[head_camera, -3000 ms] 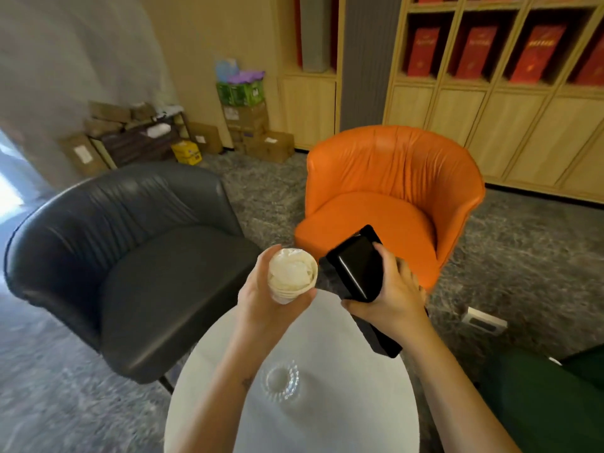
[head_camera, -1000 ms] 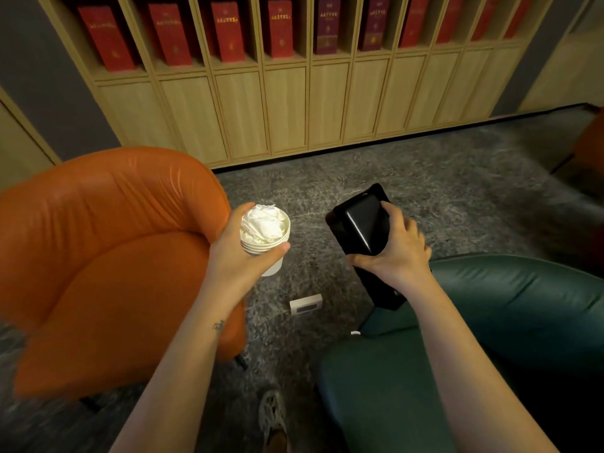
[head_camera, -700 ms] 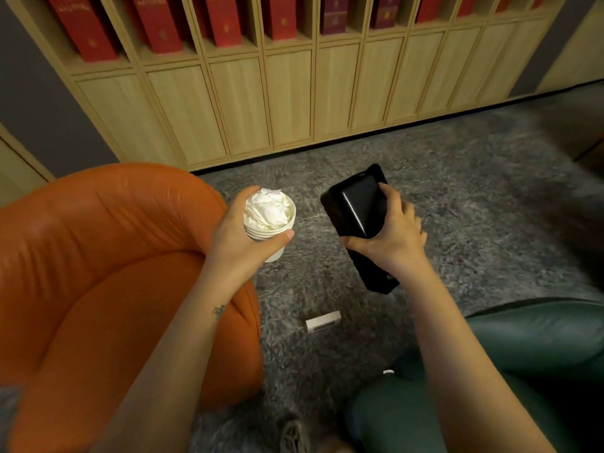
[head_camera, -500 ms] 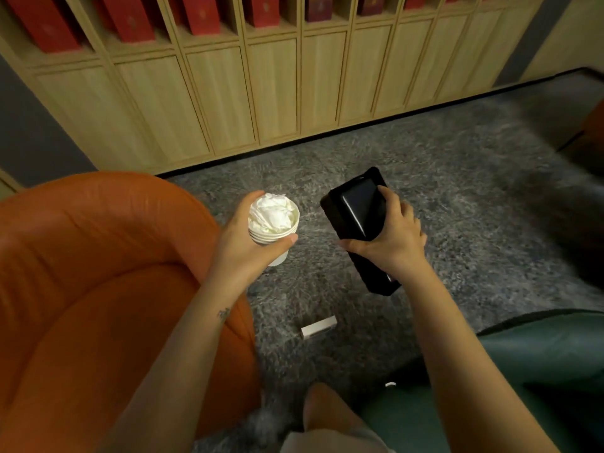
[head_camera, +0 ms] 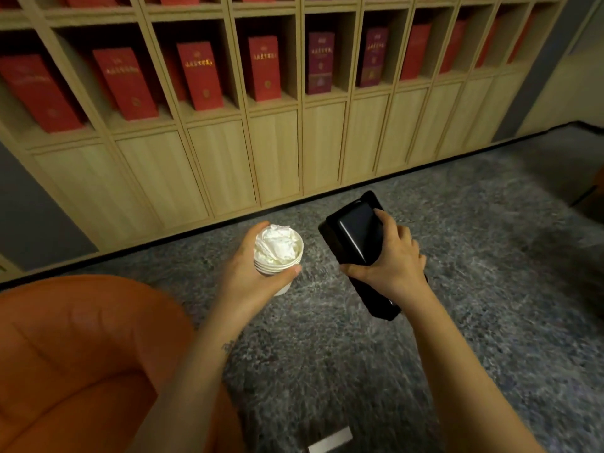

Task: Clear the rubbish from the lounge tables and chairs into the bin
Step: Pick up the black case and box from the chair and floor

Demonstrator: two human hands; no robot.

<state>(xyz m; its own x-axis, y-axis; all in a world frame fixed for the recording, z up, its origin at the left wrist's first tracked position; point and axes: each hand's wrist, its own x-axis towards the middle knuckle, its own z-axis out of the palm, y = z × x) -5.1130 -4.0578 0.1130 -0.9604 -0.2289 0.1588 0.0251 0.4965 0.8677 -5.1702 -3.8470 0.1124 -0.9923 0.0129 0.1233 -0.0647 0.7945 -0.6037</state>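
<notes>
Left grip: the left grip (head_camera: 248,273) is clamped round a stack of white paper cups (head_camera: 274,264), with the thumb across the near side just under the rims and the fingers wrapped round the far side.
Cups: the stack is held mouth up, clear of the floor. A crumpled white tissue (head_camera: 276,245) fills the top cup and bulges over its rim.
Right grip: the right grip (head_camera: 392,266), just right of the cups, is clamped on a glossy black rectangular object (head_camera: 354,232), thumb along its near edge and fingers over its far side. The object is tilted, and its lower end sticks out beneath the wrist. What it is cannot be told.
Gap: the cups and the black object are near each other but apart.
Writing: gold lettering on the red upright volumes (head_camera: 199,76) above the cups is too blurred to read.
Floor: mottled grey carpet (head_camera: 457,289) lies under the cups.
Chair: an orange leather armchair (head_camera: 81,354) sits below and left of the cups, and the left forearm passes over its edge.
Floor item: a small white rectangular thing (head_camera: 330,444) lies on the carpet well below the cups, partly cut off by the frame.
Shelving: a pale wooden shelf unit (head_camera: 277,148) stands behind the cups, with closed panels low down and open compartments above. Two purple volumes (head_camera: 320,63) stand up and to the right of the cups.
Wall: a grey wall (head_camera: 29,207) shows far left of the cups.
</notes>
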